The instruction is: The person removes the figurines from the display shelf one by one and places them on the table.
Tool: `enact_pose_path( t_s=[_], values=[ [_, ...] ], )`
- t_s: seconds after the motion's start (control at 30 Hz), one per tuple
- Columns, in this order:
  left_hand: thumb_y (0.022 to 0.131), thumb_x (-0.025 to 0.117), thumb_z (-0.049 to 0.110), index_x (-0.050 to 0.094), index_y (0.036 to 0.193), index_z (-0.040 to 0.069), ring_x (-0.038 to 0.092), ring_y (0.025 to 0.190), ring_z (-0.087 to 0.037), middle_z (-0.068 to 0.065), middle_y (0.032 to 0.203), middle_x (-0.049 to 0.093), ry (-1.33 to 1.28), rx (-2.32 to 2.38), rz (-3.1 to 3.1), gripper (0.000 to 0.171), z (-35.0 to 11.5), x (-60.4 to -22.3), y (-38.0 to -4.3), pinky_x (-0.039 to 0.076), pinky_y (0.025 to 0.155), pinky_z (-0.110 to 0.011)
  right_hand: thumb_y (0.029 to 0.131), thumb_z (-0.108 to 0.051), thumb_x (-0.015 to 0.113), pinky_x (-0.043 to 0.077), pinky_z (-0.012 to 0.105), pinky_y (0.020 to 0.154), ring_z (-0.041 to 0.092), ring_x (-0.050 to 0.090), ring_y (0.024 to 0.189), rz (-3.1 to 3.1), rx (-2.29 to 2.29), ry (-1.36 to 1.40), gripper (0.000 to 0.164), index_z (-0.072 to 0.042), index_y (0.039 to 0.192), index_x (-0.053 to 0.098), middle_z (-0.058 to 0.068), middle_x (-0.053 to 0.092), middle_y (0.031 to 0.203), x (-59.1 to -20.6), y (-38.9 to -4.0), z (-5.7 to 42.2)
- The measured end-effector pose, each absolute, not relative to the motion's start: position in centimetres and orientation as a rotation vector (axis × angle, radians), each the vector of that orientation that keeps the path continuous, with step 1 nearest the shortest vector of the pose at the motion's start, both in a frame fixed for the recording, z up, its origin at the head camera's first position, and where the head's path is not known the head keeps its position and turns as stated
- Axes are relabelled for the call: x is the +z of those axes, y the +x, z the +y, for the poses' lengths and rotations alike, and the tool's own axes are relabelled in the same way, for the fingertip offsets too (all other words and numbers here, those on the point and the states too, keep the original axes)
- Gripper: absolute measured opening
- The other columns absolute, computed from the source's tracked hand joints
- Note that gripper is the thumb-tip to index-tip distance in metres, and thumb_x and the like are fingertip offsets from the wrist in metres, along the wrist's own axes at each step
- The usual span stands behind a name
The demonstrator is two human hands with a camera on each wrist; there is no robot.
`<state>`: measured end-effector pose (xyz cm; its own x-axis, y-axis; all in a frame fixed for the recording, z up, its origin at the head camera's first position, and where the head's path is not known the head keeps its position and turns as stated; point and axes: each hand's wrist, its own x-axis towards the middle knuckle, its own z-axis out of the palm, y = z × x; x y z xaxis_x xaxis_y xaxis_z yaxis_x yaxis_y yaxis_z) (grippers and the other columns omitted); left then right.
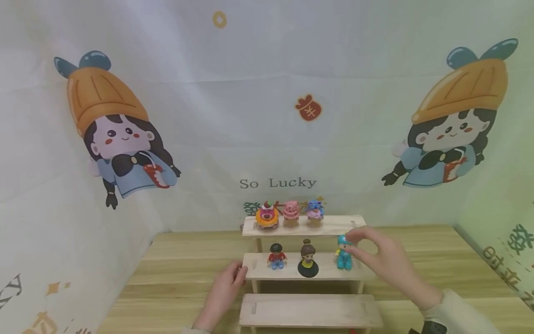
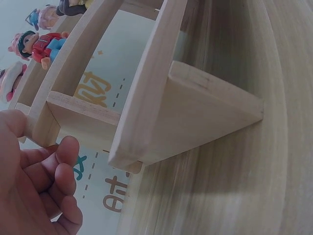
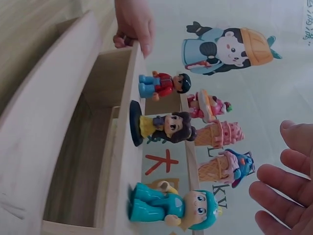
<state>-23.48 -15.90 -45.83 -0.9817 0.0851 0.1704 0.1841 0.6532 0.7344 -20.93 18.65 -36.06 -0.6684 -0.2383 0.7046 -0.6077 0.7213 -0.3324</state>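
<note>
A three-step wooden stand (image 1: 310,310) faces me. My left hand (image 1: 223,284) grips the left end of its middle step (image 1: 288,274), thumb on top and curled fingers underneath, as the left wrist view shows. A figure in a teal suit and cap (image 1: 344,260) stands upright at the right end of that step. Beside its head is my right hand (image 1: 388,262); in the right wrist view the fingers (image 3: 279,183) are spread and apart from the figure. Along the same step stand a red-jacketed figure (image 1: 276,258) and a doll in yellow (image 1: 308,260) on a black base.
On the top step (image 1: 342,224) sit an orange-and-pink dessert figure (image 1: 267,216), a pink ice-cream-cone figure (image 1: 291,213) and a blue-topped cone figure (image 1: 315,213). The stand rests on a wood-grain table (image 1: 187,260). A printed cloth (image 1: 200,116) hangs behind and at the sides.
</note>
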Motion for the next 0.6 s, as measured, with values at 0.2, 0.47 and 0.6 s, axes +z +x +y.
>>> enact_pose_path(
  t_s=[0.2, 0.47, 0.6],
  values=[
    [0.100, 0.047, 0.029, 0.058, 0.113, 0.002, 0.047, 0.059, -0.012, -0.004, 0.075, 0.062, -0.205, -1.263, -2.755, 0.031, -15.8, -45.8, -23.5, 0.036, 0.049, -0.025, 0.081, -0.014, 0.075, 0.052, 0.042, 0.081, 0.019, 0.066, 0.090, -2.379, 0.834, 0.606, 0.019, -0.011, 0.099, 0.069, -0.001, 0.071, 0.095, -34.6, -22.9, 18.1],
    [0.100, 0.048, 0.028, 0.058, 0.113, 0.002, 0.048, 0.060, -0.011, -0.001, 0.074, 0.061, -0.213, -1.274, -2.740, 0.031, -15.8, -45.8, -23.5, 0.037, 0.051, -0.025, 0.088, -0.025, 0.069, 0.048, 0.048, 0.089, 0.027, 0.064, 0.102, -2.519, 0.934, 0.535, 0.028, -0.007, 0.109, 0.066, 0.008, 0.070, 0.106, -33.5, -25.3, 17.1],
    [0.100, 0.047, 0.029, 0.058, 0.112, 0.002, 0.050, 0.062, -0.011, -0.001, 0.073, 0.061, -0.232, -1.271, -2.731, 0.032, -15.8, -45.9, -23.4, 0.039, 0.053, -0.025, 0.088, -0.022, 0.070, 0.050, 0.047, 0.088, 0.030, 0.064, 0.101, -2.497, 0.995, 0.522, 0.028, -0.005, 0.110, 0.065, 0.011, 0.069, 0.107, -33.6, -26.6, 16.5]
  ],
)
